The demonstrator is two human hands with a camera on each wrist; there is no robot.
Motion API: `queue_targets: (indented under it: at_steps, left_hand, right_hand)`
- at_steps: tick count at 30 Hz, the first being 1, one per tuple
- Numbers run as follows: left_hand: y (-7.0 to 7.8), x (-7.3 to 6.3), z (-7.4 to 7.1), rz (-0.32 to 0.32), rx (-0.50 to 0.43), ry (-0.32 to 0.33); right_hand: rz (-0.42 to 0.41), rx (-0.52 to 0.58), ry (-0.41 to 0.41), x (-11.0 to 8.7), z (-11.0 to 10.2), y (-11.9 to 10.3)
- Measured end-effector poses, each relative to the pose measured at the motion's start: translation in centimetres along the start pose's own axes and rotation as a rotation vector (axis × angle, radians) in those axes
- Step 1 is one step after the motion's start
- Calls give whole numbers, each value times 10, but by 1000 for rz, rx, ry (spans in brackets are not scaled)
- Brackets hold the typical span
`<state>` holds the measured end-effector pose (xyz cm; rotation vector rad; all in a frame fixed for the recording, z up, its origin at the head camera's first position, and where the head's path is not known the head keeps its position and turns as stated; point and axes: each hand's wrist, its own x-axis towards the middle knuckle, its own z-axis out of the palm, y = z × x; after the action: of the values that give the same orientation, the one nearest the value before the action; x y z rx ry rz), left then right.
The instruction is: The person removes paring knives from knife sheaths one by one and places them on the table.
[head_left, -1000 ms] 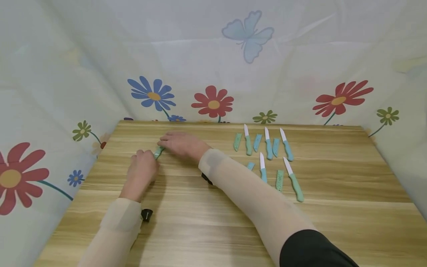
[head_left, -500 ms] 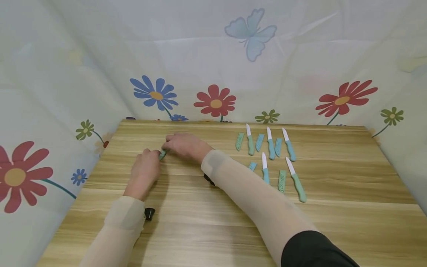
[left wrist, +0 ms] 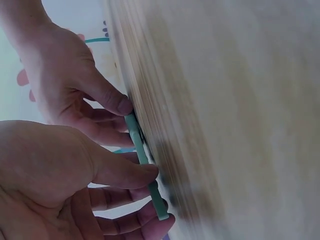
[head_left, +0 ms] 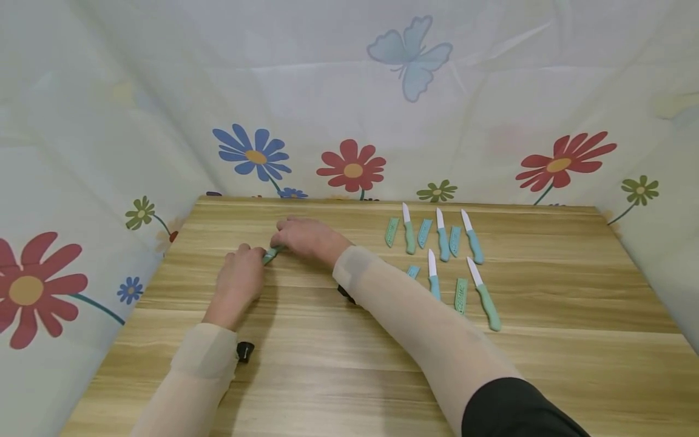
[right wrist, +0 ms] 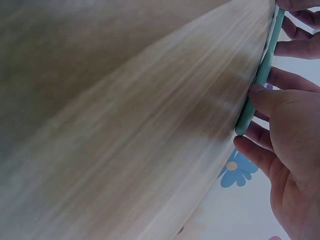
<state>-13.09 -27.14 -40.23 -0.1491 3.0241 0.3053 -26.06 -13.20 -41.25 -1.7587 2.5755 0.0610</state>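
Note:
Both hands hold a green paring knife in its green sheath [head_left: 271,255] above the left part of the table. My left hand [head_left: 238,279] pinches the sheath end between thumb and fingers. At the other end, the rounded handle [right wrist: 248,112] is gripped by my right hand [head_left: 311,238]. The left wrist view shows the knife and sheath [left wrist: 142,152] as one straight green strip, low along the wood, with a thumb pressed on it at each end. No bare blade shows between the hands. In the head view, the fingers cover most of the knife.
On the right half of the wooden table [head_left: 546,376] lie several unsheathed knives, such as a blue one [head_left: 472,238] and a green one [head_left: 486,300]. Loose sheaths lie beside them, including a green one [head_left: 461,295]. A flowered curtain [head_left: 464,115] surrounds the table's back and sides.
My right hand has shifted slightly right, and the knife between the hands has turned a little more sideways. My left hand keeps its grip. The laid-out knives stay put.

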Motion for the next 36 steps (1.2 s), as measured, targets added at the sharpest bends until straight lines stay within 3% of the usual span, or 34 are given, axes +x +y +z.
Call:
queue_targets:
  at_steps: [18, 36]
  left_hand:
    - [20, -5, -8, 26, -1, 72]
    - [56, 0, -10, 139, 33, 199]
  right_hand:
    - [60, 11, 9, -30, -9, 6]
    - [209, -28, 33, -82, -27, 11]
